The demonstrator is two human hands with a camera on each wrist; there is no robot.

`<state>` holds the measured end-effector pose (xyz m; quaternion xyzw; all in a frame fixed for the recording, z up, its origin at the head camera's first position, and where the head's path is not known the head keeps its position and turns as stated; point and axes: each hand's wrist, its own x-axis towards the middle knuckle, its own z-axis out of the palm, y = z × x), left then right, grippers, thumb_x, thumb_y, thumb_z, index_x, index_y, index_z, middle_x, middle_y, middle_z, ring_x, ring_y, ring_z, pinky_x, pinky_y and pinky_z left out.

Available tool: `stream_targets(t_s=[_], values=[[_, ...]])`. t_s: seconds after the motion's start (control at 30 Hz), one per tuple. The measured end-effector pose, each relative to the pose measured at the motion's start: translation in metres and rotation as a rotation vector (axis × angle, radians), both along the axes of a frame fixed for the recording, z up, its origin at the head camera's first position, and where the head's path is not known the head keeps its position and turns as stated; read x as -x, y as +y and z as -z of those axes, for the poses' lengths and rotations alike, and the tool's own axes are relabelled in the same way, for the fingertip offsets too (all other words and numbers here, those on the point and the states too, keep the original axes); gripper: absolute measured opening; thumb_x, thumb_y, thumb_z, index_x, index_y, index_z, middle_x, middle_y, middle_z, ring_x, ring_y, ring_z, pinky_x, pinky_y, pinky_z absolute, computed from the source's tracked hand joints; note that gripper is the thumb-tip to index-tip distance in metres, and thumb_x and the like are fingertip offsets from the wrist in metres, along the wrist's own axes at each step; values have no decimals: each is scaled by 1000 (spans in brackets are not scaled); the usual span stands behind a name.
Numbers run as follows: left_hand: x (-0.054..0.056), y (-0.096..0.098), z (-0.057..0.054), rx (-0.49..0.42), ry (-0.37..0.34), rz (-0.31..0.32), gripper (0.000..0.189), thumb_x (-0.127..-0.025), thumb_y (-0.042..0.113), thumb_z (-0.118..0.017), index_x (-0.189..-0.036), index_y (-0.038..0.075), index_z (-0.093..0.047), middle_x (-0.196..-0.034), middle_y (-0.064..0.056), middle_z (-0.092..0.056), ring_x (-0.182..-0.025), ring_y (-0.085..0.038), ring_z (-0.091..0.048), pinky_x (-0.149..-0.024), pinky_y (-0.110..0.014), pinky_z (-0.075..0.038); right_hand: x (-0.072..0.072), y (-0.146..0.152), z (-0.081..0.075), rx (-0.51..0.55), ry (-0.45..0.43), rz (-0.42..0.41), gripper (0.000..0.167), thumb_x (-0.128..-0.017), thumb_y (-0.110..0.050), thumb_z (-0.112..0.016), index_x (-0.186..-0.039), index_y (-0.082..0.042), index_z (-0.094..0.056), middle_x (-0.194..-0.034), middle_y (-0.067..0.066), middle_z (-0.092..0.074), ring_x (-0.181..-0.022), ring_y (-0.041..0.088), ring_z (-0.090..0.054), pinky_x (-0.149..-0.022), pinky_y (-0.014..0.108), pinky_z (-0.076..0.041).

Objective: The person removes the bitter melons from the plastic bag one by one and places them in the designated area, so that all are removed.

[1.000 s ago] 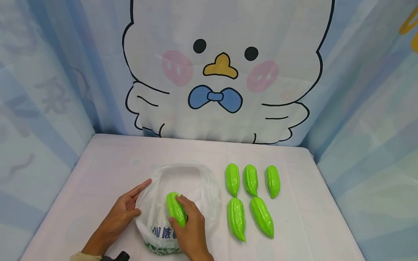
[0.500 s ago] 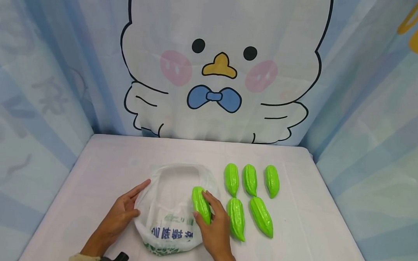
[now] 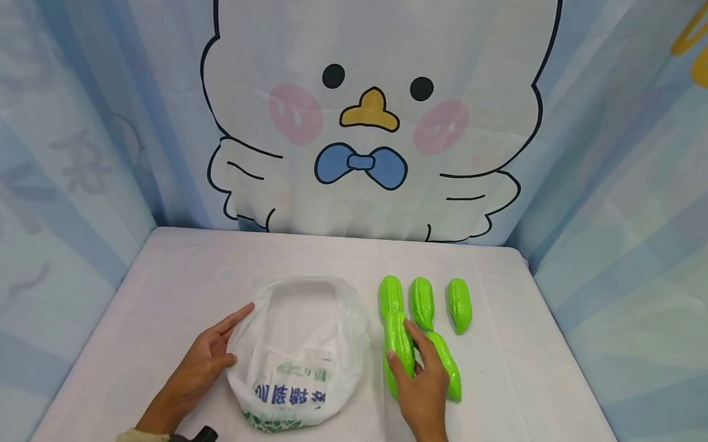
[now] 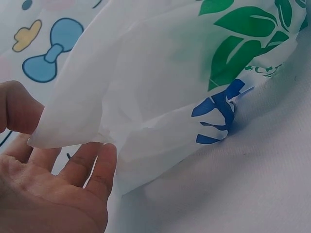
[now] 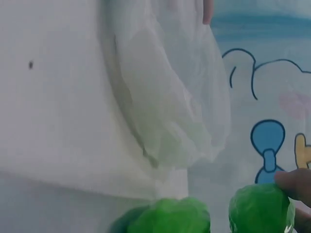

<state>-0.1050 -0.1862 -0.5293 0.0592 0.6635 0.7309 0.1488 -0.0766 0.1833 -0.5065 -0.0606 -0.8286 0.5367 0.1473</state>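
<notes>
A white plastic bag [image 3: 355, 340] with blue lettering and green print stands with its mouth wide. My left hand [image 3: 208, 360] pinches its left rim; the left wrist view shows thumb and fingers [image 4: 104, 170] on either side of the plastic. To the bag's right, my right hand [image 3: 424, 389] grips a shiny green bitter melon [image 3: 398, 335] between thumb and fingers. That melon hangs over a front melon [image 3: 391, 384], largely covered in the head view. In the right wrist view the held melon [image 5: 262, 208] is beside another melon [image 5: 170, 216].
Back melons [image 3: 421, 303] [image 3: 459, 305] lie in a row, with a further melon [image 3: 390, 292] left of them. A front melon [image 3: 449, 373] lies partly behind my right hand. The white-covered table [image 3: 530, 387] meets a printed curtain [image 3: 373, 50] at the back.
My right hand has carried the bitter melon from over the bag's mouth rightward, to above the left column of melons. My left hand has stayed on the bag's rim.
</notes>
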Motion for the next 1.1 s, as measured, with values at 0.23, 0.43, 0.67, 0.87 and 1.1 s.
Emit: stream_targets(t_s=[0.23,0.43,0.67,0.87,1.1], values=[[0,0,-1,-10,-10,-1,102,-77,-20,-51,-170,14,-27,-180,-8,-17,-165,-33,-14,-113,-11,-40,-7,38,4,-37,14,109,68,-91,3,-77,-153,-13,-57,-157,11,-55,-145,34,-52,-102,8,-48],[1,2,-2,-11,-18,-3,101,-77,-20,-51,-170,14,-27,-180,-6,-16,-165,-35,-11,-113,-10,-39,-12,70,5,-92,37,183,66,-91,2,-78,-152,-10,-57,-156,17,-56,-143,39,-53,-91,-2,-44],[2,3,-3,-8,-26,-2,101,-78,-20,-50,-170,14,-27,-180,-5,-16,-165,-35,-11,-113,-10,-39,-11,99,9,-130,-22,222,66,-91,-2,-79,-153,-11,-57,-156,20,-56,-144,42,-53,-87,-6,-40],[2,4,-4,1,-35,-7,100,-78,-20,-51,-170,14,-27,-180,-3,-17,-165,-33,-12,-113,-11,-39,-9,112,13,-202,-109,231,65,-93,-7,-79,-154,-13,-57,-156,20,-57,-143,43,-54,-96,17,-56],[3,6,-5,-3,-42,-10,100,-79,-20,-51,-170,14,-27,-180,-3,-17,-165,-32,-14,-113,-13,-40,-5,118,19,-247,-189,221,64,-94,-7,-77,-155,-14,-56,-157,19,-57,-143,44,-54,-107,57,-53]])
